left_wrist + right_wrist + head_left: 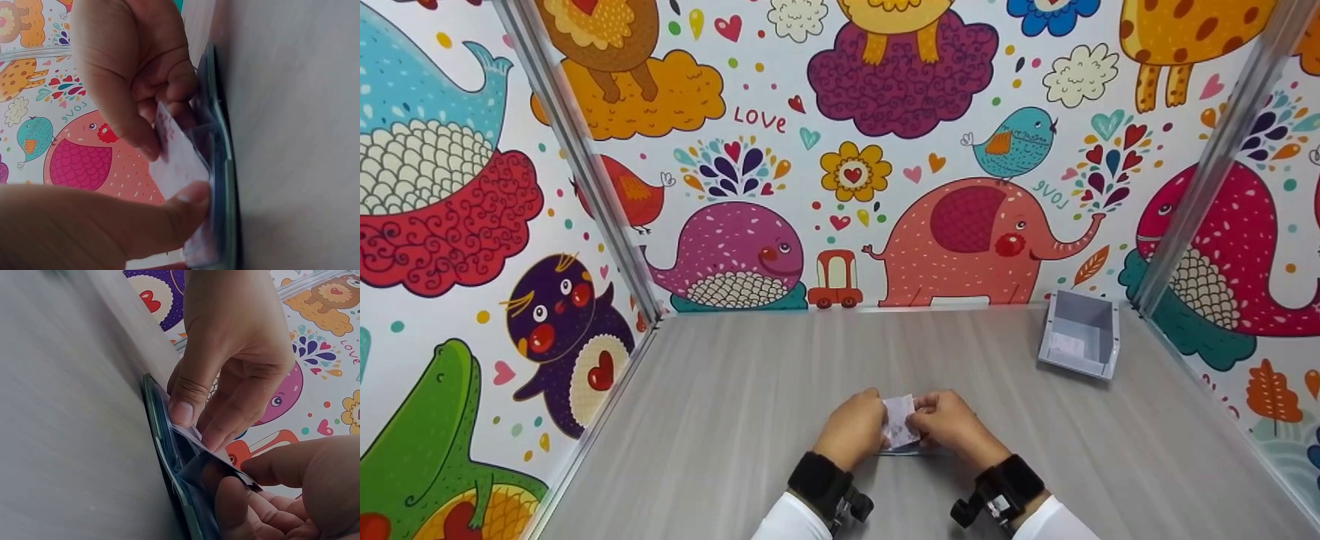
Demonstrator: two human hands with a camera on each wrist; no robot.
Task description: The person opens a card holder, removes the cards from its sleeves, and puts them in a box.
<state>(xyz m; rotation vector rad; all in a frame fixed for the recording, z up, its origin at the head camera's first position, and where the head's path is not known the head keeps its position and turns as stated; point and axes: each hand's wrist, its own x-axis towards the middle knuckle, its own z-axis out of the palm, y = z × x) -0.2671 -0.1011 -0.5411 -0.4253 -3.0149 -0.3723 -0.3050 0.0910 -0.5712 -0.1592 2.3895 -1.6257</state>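
Note:
A small pinkish-white card [898, 421] is between the two hands, close over the table. It stands partly in a clear sleeve of a thin card holder [226, 185] with a blue-green cover, which lies open on its back. My left hand [853, 429] grips the holder's sleeve, its thumb [191, 197] pressing over the card's lower part. On the other side my right hand [951, 424] pinches the card's free edge between thumb and forefinger, with the remaining fingers curled beneath. In the right wrist view the clear sleeve [194, 467] bulges away from the cover.
At the back right of the wood-grain table [735, 390] stands a grey open bin [1080, 334] with a pale slip inside. Patterned panels [847, 225] with metal posts [585, 165] wall in the back and sides. Each wrist wears a black strap [819, 484] with a camera.

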